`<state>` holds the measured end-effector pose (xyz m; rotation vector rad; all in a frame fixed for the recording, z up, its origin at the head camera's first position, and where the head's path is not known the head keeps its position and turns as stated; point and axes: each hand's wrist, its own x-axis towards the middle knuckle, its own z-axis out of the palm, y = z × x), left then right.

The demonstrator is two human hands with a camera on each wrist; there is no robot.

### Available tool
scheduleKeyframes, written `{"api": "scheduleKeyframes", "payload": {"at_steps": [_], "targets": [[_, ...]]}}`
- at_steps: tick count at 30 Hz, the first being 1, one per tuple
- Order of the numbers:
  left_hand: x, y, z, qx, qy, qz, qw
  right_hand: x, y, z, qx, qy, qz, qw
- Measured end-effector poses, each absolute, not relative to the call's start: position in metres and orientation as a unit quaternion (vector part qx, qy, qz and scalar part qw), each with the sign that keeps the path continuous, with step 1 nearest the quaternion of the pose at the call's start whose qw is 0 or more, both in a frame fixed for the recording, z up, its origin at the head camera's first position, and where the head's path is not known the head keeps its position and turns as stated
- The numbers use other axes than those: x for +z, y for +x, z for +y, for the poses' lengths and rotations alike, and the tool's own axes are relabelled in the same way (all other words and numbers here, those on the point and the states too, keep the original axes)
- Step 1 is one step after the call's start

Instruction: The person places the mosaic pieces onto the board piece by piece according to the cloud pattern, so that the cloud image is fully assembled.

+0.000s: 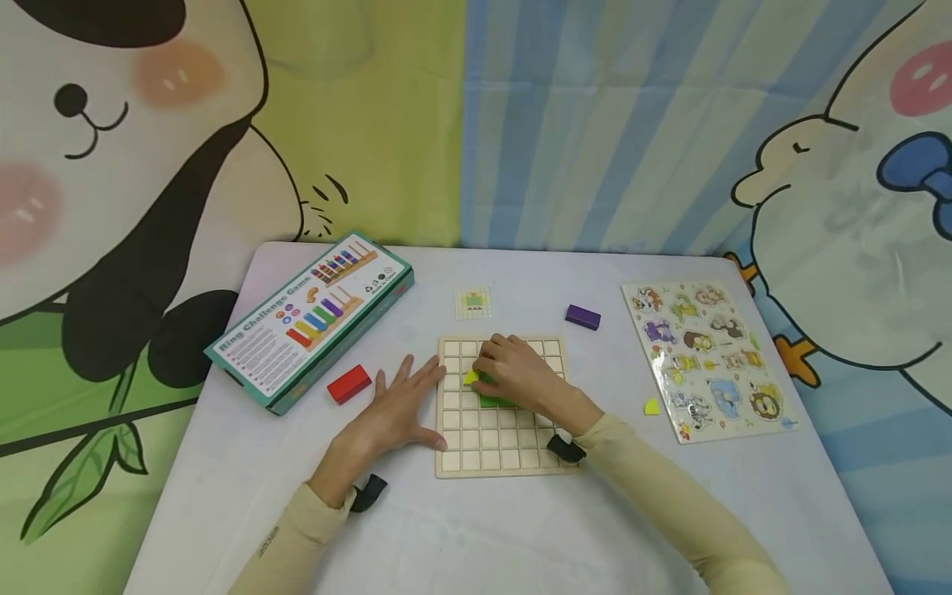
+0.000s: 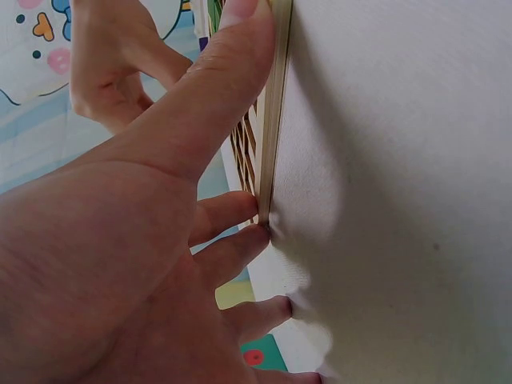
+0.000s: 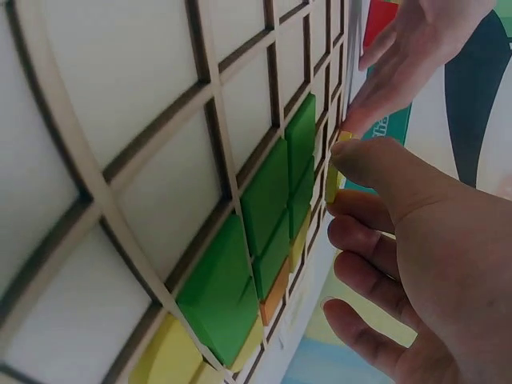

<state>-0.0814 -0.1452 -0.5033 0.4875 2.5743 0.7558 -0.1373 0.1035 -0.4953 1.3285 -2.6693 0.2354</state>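
From the head camera, the left hand (image 1: pixel 397 409) lies flat on the white table (image 1: pixel 223 487), fingers spread and straight, their tips against the left edge of the wooden grid board (image 1: pixel 494 442). The right hand (image 1: pixel 516 372) reaches over the board's upper middle, fingers curled down onto a yellow piece (image 1: pixel 470 378) beside green tiles (image 1: pixel 492 401). Cartoon cloth hangs behind the table.

The left wrist view shows the thumb (image 2: pixel 216 88) and fingers (image 2: pixel 232 252) pressed straight against the board's rim, holding nothing.

The right wrist view shows thumb (image 3: pixel 376 164) and finger pinching the yellow piece (image 3: pixel 344 138) narrowly, just above the board, near the green tiles (image 3: pixel 272 208)
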Motion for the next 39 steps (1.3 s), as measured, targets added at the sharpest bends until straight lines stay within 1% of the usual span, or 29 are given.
{"api": "scheduleKeyframes", "payload": {"at_steps": [9,29,34,39], "targets": [[-0.504,-0.081,-0.145,0.266,0.175,0.925,0.207,-0.503,-0.136,0.102,0.076,0.441,-0.892,0.065],[-0.502,-0.082,-0.145,0.266,0.180,0.925,0.205,-0.496,-0.133,0.104,0.082,0.429,-0.898,0.050],[-0.503,-0.082,-0.144,0.269,0.176,0.924,0.206,-0.489,-0.132,0.119,0.111,0.417,-0.900,0.060],[-0.502,-0.082,-0.144,0.273,0.172,0.924,0.206,-0.482,-0.131,0.151,0.109,0.385,-0.913,0.074]]}}
